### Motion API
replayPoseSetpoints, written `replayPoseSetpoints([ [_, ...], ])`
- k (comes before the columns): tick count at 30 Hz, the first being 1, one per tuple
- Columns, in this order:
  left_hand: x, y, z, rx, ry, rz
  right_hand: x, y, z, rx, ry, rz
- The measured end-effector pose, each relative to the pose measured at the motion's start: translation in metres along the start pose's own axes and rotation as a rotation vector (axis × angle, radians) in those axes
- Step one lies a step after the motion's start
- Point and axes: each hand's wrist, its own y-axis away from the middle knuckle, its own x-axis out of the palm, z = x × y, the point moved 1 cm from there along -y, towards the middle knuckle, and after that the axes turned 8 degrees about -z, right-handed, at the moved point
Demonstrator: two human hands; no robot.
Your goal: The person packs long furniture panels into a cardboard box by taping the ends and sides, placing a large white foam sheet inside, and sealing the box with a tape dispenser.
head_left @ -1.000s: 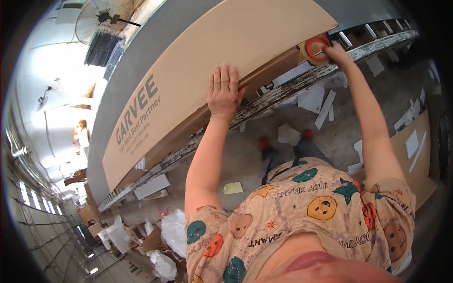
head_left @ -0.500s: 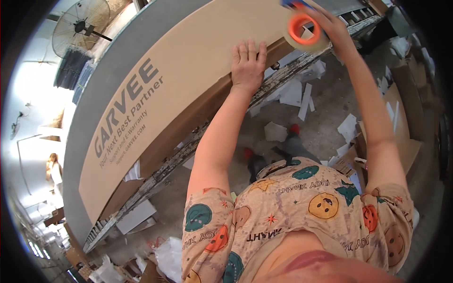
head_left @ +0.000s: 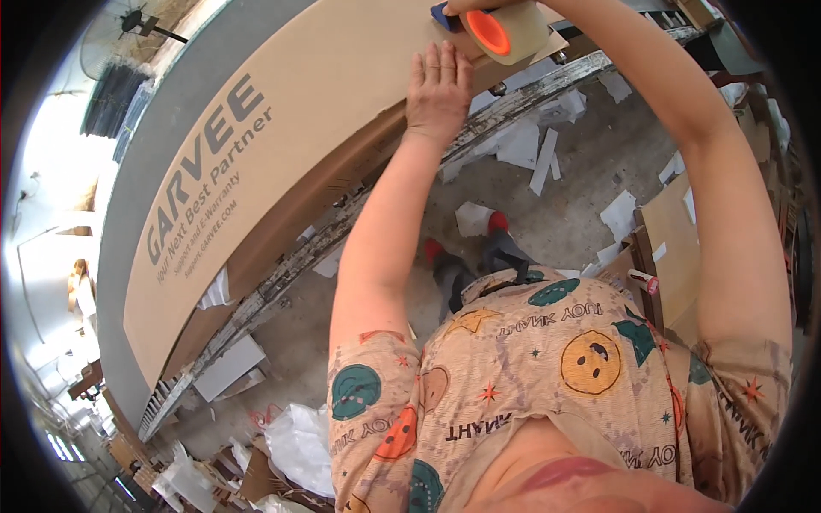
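A long brown cardboard box [head_left: 325, 94] with dark print lies across the upper part of the view. My left hand [head_left: 439, 90] rests flat on top of it near its front edge, fingers stretched out. At the top edge of the view, partly cut off, my right hand [head_left: 472, 4] grips a tape dispenser [head_left: 445, 17] with a blue end. It carries a wide roll of clear tape [head_left: 526, 34] on an orange core. The dispenser's blue end is down at the box top, just beyond my left fingertips. Whether tape is stuck there I cannot make out.
The box lies on a grey surface [head_left: 201, 73] whose worn rail [head_left: 329, 235] runs along my side, with rollers showing. White scraps [head_left: 516, 147] litter the floor. Cardboard sheets [head_left: 684, 235] lean at the right. Plastic bags [head_left: 301, 440] lie lower left. A fan [head_left: 132, 23] stands far left.
My right hand has brought the tape dispenser leftward and down to the box, close to my left hand. My left hand stays flat on the box while the view shifts slightly.
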Motion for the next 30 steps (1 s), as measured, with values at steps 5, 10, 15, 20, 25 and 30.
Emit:
replayPoseSetpoints([
  [5, -0.012, 0.009, 0.009, 0.014, -0.069, 0.045, 0.078, 0.106, -0.018, -0.226, -0.087, -0.599],
  [10, -0.012, 0.004, 0.003, 0.013, -0.132, 0.118, 0.219, 0.173, -0.035, 0.058, -0.309, -0.439],
  [15, -0.013, -0.014, 0.002, 0.019, -0.085, 0.085, 0.164, 0.077, -0.028, -0.037, -0.135, -0.201],
  [20, -0.019, -0.070, 0.000, -0.067, -0.061, 0.692, 0.147, 0.022, -0.040, -0.080, -0.243, 0.128],
  [25, 0.028, -0.065, 0.030, -0.143, 0.061, 0.753, 0.139, 0.014, -0.013, -0.306, -0.321, 0.257],
  [30, 0.021, -0.086, 0.014, -0.337, 0.072, 0.796, 0.162, 0.008, -0.034, -0.359, -0.440, 0.222],
])
